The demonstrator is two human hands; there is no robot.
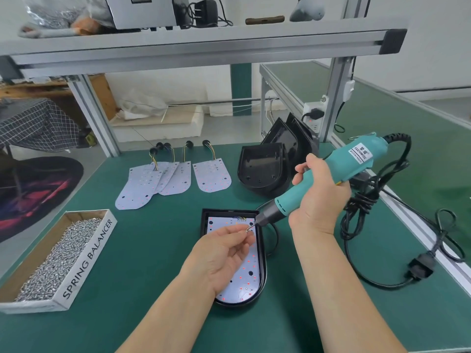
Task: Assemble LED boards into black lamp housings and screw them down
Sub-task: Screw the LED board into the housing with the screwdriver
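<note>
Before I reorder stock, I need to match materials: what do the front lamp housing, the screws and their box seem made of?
Lamp housing: probably moulded black plastic, glossy rim. Screws: silvery metal, perhaps plated steel; they glint. Box: cardboard, brown inside edge, white printed face.

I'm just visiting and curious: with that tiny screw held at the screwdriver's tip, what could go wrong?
The left hand pinches the screw at the bit of the electric screwdriver; it could slip and drop onto the LED board. If the right hand triggers the tool early, the bit might nick those fingertips. The black cord curls beside the lamp housing and may tug it.
</note>
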